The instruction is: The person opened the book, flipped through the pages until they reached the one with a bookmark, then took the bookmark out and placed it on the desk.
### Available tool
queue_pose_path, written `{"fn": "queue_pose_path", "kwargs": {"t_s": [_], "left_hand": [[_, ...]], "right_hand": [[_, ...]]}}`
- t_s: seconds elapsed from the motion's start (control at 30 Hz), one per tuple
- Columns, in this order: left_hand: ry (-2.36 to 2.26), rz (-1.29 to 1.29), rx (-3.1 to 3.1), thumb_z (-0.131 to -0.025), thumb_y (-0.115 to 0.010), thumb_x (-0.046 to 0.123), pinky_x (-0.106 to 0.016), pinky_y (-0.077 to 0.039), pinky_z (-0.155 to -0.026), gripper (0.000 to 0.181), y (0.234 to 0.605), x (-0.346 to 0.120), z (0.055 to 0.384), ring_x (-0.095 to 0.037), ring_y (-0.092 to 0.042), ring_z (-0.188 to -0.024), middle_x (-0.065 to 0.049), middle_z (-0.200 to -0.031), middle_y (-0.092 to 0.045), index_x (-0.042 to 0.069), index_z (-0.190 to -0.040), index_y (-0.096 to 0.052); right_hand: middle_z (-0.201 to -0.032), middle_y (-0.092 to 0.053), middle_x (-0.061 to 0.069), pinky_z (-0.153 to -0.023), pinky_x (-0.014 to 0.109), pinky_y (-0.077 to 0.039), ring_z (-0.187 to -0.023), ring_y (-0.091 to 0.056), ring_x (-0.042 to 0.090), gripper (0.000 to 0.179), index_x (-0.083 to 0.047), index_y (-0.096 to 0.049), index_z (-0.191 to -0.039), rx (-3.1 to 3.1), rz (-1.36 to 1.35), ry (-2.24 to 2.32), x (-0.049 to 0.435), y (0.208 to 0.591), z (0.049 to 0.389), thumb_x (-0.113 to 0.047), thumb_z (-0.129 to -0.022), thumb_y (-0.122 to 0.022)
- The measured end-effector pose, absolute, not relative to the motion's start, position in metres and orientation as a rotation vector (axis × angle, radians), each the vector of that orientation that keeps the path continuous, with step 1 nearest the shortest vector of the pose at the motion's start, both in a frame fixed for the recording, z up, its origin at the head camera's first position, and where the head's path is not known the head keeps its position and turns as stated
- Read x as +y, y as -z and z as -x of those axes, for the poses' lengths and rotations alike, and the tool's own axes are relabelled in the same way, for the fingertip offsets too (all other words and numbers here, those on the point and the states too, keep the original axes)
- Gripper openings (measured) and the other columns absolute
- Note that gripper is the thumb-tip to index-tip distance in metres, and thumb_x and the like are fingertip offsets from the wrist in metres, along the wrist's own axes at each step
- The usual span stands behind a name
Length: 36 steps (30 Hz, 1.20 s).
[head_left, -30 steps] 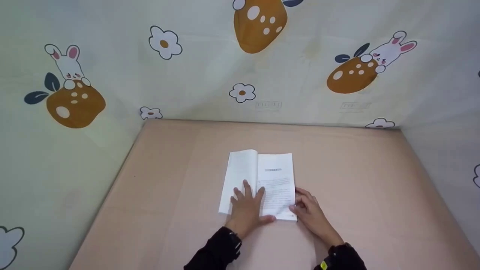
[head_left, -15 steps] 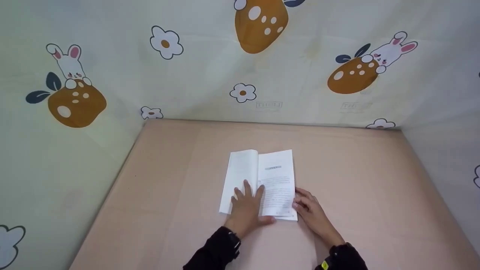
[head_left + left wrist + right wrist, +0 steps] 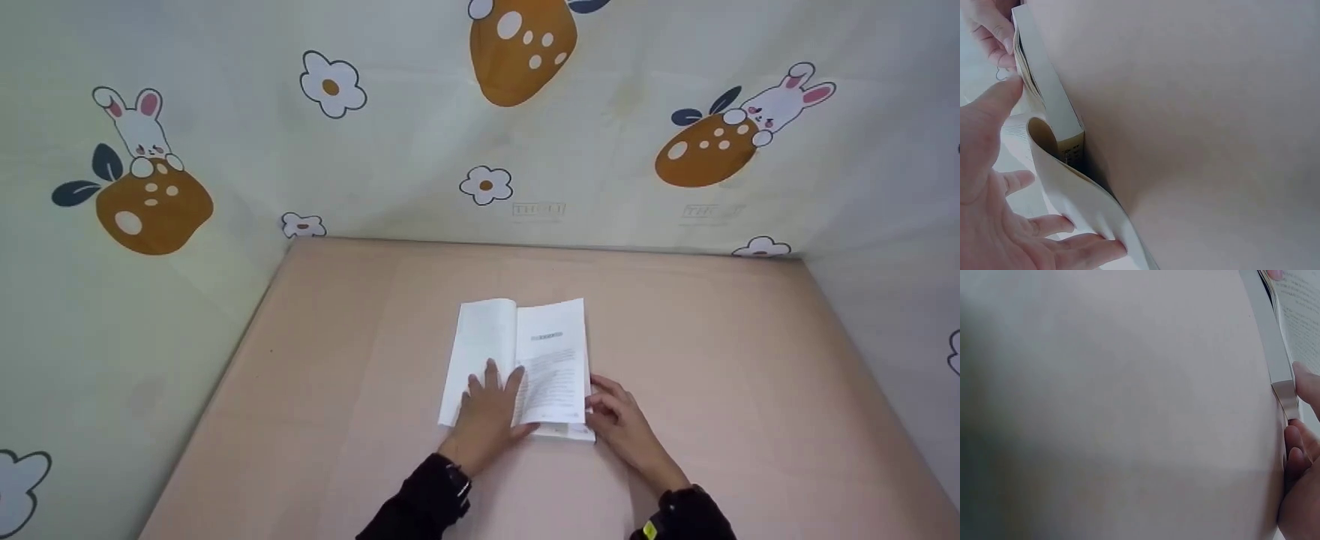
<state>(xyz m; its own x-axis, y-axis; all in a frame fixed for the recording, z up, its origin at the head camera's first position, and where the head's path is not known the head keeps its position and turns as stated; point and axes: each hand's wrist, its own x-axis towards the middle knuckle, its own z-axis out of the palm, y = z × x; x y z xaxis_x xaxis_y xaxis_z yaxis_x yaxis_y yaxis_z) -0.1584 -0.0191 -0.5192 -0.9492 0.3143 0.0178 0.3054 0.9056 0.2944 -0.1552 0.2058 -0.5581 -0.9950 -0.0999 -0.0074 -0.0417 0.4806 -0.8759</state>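
Observation:
An open book (image 3: 487, 330) lies on the table, its left side curving up near the spine. My left hand (image 3: 484, 420) rests with spread fingers on the left page; the thumb reaches across to the lower edge of the right side. The printed right page (image 3: 551, 375) is raised a little off the pages beneath, showing a gap at its bottom edge. At the right edge my right hand (image 3: 626, 431) grips the book, thumb on top (image 3: 1307, 385) and the other fingers bent against the side. In the left wrist view, the book's thick page block (image 3: 1050, 84) stands beside the thumb.
A pale pinkish-tan tabletop (image 3: 360, 337) surrounds the book. Behind it and at both sides stand cloth walls (image 3: 405, 150) printed with rabbits, brown fruit and flowers. Dark sleeves (image 3: 420, 499) cover both forearms.
The right page has lifted, its bottom edge moving up from the pages under it. My left hand has shifted slightly left, and its thumb has drawn back. The right thumb has slid slightly outward.

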Motion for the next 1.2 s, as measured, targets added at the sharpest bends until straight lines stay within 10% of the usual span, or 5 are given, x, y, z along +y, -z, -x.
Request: {"fn": "queue_pose_path", "kwargs": {"t_s": [0.7, 1.2], "left_hand": [[-0.648, -0.459, 3.107, -0.085, -0.065, 0.017, -0.055, -0.036, -0.102, 0.056, 0.526, -0.021, 0.157, -0.048, -0.044, -0.12, -0.035, -0.13, -0.042, -0.005, -0.13, -0.04], [-0.934, -0.148, 3.002, -0.088, -0.061, 0.016, -0.046, -0.051, -0.083, 0.045, 0.52, -0.024, 0.158, -0.038, -0.054, -0.109, -0.029, -0.125, -0.047, -0.019, -0.116, -0.052]], "right_hand": [[-0.144, -0.039, 0.011, -0.092, 0.038, -0.03, -0.123, -0.034, 0.026, 0.003, -0.017, -0.064, -0.088, 2.63, 0.159, 1.563, 0.207, 0.559, 0.154, -0.02, -0.086, -0.065], [-0.143, -0.039, 0.013, -0.096, 0.041, -0.029, -0.129, -0.031, 0.031, 0.007, -0.013, -0.065, -0.088, 2.627, 0.182, 1.587, 0.207, 0.561, 0.154, -0.019, -0.086, -0.066]]}}
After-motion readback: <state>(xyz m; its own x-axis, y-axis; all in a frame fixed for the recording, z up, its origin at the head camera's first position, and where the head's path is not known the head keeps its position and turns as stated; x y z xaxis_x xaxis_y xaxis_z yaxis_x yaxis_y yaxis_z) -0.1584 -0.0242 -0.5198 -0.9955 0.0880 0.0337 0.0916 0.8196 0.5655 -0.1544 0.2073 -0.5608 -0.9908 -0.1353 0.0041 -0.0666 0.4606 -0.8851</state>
